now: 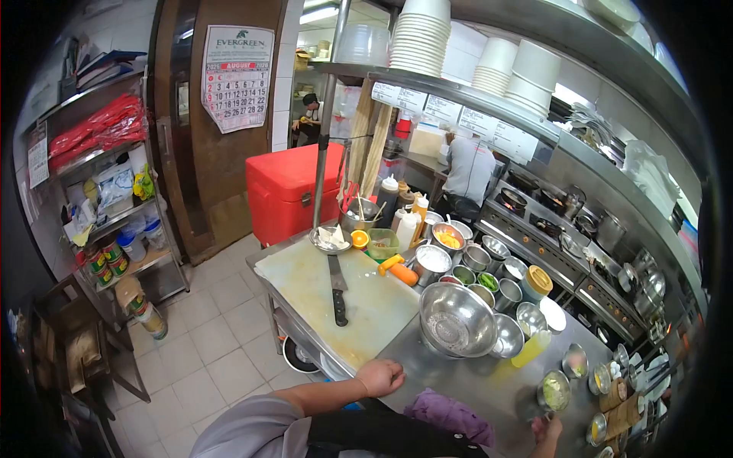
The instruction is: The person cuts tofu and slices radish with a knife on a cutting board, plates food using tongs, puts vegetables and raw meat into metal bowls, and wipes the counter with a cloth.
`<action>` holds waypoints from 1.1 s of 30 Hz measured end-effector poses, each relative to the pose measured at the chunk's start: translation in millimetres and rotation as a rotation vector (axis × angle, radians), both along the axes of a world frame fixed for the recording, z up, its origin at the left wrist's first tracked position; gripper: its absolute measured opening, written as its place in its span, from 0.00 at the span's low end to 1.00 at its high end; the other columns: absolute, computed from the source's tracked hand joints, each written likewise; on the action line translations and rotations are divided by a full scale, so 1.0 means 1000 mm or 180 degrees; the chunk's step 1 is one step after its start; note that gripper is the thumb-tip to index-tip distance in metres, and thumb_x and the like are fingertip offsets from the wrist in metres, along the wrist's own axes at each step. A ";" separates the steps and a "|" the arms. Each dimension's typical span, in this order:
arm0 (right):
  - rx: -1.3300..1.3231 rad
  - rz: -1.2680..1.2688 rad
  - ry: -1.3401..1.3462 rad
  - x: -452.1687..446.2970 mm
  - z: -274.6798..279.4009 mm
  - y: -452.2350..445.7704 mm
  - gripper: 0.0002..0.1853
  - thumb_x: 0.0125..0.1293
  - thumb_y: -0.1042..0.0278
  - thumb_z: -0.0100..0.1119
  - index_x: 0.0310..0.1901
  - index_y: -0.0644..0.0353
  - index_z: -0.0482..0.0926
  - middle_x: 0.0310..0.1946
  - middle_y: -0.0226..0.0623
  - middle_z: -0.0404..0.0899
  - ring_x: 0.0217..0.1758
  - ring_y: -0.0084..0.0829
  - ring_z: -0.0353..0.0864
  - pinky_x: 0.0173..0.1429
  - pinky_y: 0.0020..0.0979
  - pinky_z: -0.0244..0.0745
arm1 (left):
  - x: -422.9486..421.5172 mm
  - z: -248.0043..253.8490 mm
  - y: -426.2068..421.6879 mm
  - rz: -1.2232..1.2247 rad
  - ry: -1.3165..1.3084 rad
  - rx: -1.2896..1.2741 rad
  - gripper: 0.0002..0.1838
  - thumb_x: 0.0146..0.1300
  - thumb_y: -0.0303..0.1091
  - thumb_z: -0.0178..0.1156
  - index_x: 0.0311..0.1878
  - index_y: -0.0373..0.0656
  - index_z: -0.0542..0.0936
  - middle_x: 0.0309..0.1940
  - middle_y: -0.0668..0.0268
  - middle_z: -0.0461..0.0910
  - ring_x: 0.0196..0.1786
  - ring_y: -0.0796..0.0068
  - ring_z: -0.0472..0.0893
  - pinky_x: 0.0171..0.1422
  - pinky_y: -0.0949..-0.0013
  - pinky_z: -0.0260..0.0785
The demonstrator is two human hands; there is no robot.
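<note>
My left hand (380, 378) rests closed at the counter's front edge, beside the corner of the white cutting board (305, 305); whatever is inside it, if anything, is hidden. A knife (337, 294) with a black handle lies on the board, its blade toward a bowl of white pieces (331, 241). My right hand (545, 427) is low on the right, blurred, just below a steel bowl of pale green food (554, 391); its fingers are not clear. Between my hands, a crumpled purple cloth (450, 416) lies near the edge. A large steel bowl (458, 319) stands beyond it.
Behind the board are an orange half (360, 239), a carrot (403, 273), squeeze bottles and several small containers. A red cooler (294, 191) stands beyond the counter. One person (469, 169) is near the stoves (534, 244); another (308, 120) is farther back.
</note>
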State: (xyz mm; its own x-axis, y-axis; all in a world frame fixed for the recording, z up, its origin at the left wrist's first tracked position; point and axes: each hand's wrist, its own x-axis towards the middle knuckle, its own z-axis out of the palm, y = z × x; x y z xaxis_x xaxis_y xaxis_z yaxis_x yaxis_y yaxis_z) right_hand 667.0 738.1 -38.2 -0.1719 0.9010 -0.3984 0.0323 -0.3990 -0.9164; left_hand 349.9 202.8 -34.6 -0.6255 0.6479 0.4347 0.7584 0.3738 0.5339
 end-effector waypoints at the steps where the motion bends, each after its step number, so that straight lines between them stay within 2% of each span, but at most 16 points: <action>1: 0.0149 0.0127 -0.0075 0.002 -0.002 -0.003 0.14 0.71 0.53 0.48 0.46 0.52 0.78 0.21 0.30 0.74 0.20 0.31 0.76 0.20 0.31 0.70 | 0.001 0.002 -0.001 -0.0031 -0.0018 0.0002 0.13 0.65 0.43 0.57 0.33 0.45 0.82 0.32 0.59 0.82 0.39 0.54 0.82 0.45 0.52 0.74; 3: 0.0439 0.0379 -0.0217 0.008 -0.038 0.020 0.12 0.72 0.55 0.50 0.45 0.52 0.78 0.21 0.28 0.73 0.22 0.30 0.76 0.22 0.31 0.71 | 0.001 0.007 -0.004 -0.0094 -0.0043 0.0000 0.12 0.65 0.43 0.57 0.33 0.45 0.82 0.32 0.59 0.82 0.39 0.54 0.82 0.45 0.53 0.75; 6: 0.1693 0.0681 -0.0833 -0.005 -0.053 -0.017 0.09 0.71 0.61 0.54 0.41 0.56 0.78 0.18 0.28 0.70 0.25 0.31 0.77 0.27 0.32 0.73 | 0.001 0.006 -0.004 -0.0193 -0.0155 0.0107 0.12 0.65 0.42 0.58 0.33 0.45 0.82 0.32 0.59 0.83 0.39 0.54 0.82 0.45 0.53 0.75; 8: 0.3496 0.0592 -0.1703 -0.023 -0.070 -0.058 0.07 0.67 0.66 0.60 0.38 0.61 0.78 0.22 0.32 0.73 0.25 0.32 0.74 0.31 0.32 0.74 | 0.001 0.005 -0.005 -0.0270 -0.0166 0.0092 0.12 0.65 0.43 0.58 0.33 0.45 0.82 0.32 0.59 0.82 0.39 0.53 0.82 0.45 0.52 0.74; 10: 0.3920 0.1339 -0.1416 -0.053 0.008 -0.194 0.10 0.61 0.66 0.64 0.38 0.64 0.79 0.34 0.40 0.78 0.33 0.37 0.78 0.41 0.35 0.75 | 0.000 0.006 -0.006 -0.0321 -0.0207 0.0082 0.12 0.64 0.42 0.58 0.33 0.45 0.82 0.32 0.58 0.82 0.39 0.53 0.82 0.44 0.52 0.74; 12: 0.4122 0.2524 -0.1803 -0.066 0.055 -0.275 0.14 0.58 0.63 0.65 0.42 0.63 0.81 0.47 0.48 0.78 0.48 0.46 0.78 0.52 0.43 0.74 | 0.000 0.007 -0.006 -0.0389 -0.0287 0.0068 0.11 0.63 0.42 0.59 0.32 0.46 0.82 0.32 0.57 0.82 0.38 0.52 0.81 0.44 0.52 0.74; 14: 0.5637 0.2508 -0.2098 -0.079 0.030 -0.299 0.18 0.62 0.62 0.61 0.50 0.63 0.79 0.48 0.50 0.80 0.47 0.49 0.82 0.49 0.48 0.79 | -0.011 -0.002 -0.004 -0.0421 -0.0261 0.0135 0.10 0.62 0.42 0.59 0.31 0.46 0.82 0.31 0.56 0.81 0.37 0.51 0.81 0.42 0.51 0.74; 15: 0.4797 0.2750 -0.2225 -0.084 0.016 -0.306 0.22 0.58 0.62 0.65 0.53 0.61 0.80 0.56 0.52 0.76 0.60 0.54 0.74 0.64 0.52 0.69 | -0.009 -0.007 -0.002 -0.0539 -0.0308 0.0129 0.10 0.62 0.41 0.59 0.31 0.47 0.82 0.31 0.56 0.81 0.36 0.51 0.81 0.41 0.51 0.74; 17: 0.4853 0.2530 -0.2000 -0.089 0.006 -0.311 0.25 0.59 0.59 0.66 0.57 0.60 0.78 0.57 0.52 0.75 0.60 0.57 0.72 0.66 0.51 0.68 | -0.011 -0.019 -0.002 -0.0556 -0.0675 0.0108 0.09 0.60 0.41 0.60 0.29 0.47 0.81 0.29 0.56 0.81 0.33 0.49 0.80 0.37 0.50 0.73; 19: 0.4522 0.2738 -0.2054 -0.094 0.054 -0.332 0.28 0.57 0.57 0.68 0.60 0.53 0.76 0.61 0.48 0.72 0.63 0.53 0.71 0.66 0.51 0.67 | -0.016 -0.023 0.001 -0.0632 -0.0392 0.0175 0.07 0.58 0.37 0.61 0.27 0.46 0.80 0.27 0.56 0.80 0.30 0.49 0.80 0.33 0.51 0.73; 21: 0.4843 0.3039 -0.1881 -0.094 0.044 -0.331 0.27 0.58 0.56 0.67 0.61 0.46 0.76 0.63 0.45 0.71 0.66 0.49 0.69 0.65 0.51 0.66 | -0.020 -0.036 0.007 -0.0674 -0.0339 0.0323 0.06 0.59 0.34 0.62 0.29 0.44 0.81 0.27 0.56 0.81 0.29 0.51 0.80 0.33 0.53 0.73; 22: 0.4528 0.3305 -0.1900 -0.094 0.040 -0.337 0.27 0.61 0.54 0.64 0.63 0.44 0.75 0.64 0.43 0.71 0.68 0.48 0.68 0.68 0.54 0.63 | -0.020 -0.036 0.008 -0.0704 -0.0209 0.0322 0.05 0.59 0.33 0.61 0.29 0.44 0.81 0.26 0.56 0.81 0.29 0.51 0.80 0.33 0.53 0.73; 24: 0.4575 0.3424 -0.2168 -0.099 0.029 -0.339 0.26 0.63 0.53 0.62 0.64 0.43 0.75 0.65 0.42 0.70 0.69 0.48 0.67 0.69 0.57 0.61 | -0.010 -0.021 0.010 -0.0656 -0.0260 0.0325 0.04 0.60 0.30 0.61 0.30 0.43 0.80 0.26 0.56 0.80 0.28 0.53 0.80 0.33 0.55 0.73; 29: 0.4728 0.2981 -0.1843 -0.119 0.010 -0.313 0.22 0.65 0.55 0.59 0.61 0.44 0.78 0.64 0.43 0.72 0.69 0.48 0.68 0.69 0.58 0.61 | -0.007 -0.017 0.013 -0.0567 0.0012 0.0316 0.05 0.62 0.30 0.61 0.31 0.42 0.80 0.26 0.57 0.79 0.28 0.57 0.79 0.34 0.57 0.72; 32: 0.4479 0.2396 -0.1960 -0.092 -0.004 -0.244 0.20 0.68 0.58 0.54 0.61 0.44 0.79 0.62 0.45 0.75 0.68 0.48 0.70 0.71 0.55 0.61 | -0.005 -0.016 0.012 -0.0490 -0.0040 0.0070 0.05 0.63 0.30 0.62 0.31 0.42 0.80 0.26 0.58 0.79 0.28 0.58 0.78 0.33 0.58 0.71; 33: 0.4306 0.2032 -0.2571 -0.071 -0.006 -0.220 0.20 0.69 0.60 0.52 0.61 0.44 0.79 0.61 0.45 0.75 0.67 0.49 0.71 0.72 0.54 0.61 | -0.005 -0.014 0.014 -0.0508 -0.0001 0.0055 0.05 0.63 0.31 0.62 0.31 0.42 0.80 0.26 0.58 0.79 0.28 0.58 0.78 0.33 0.59 0.71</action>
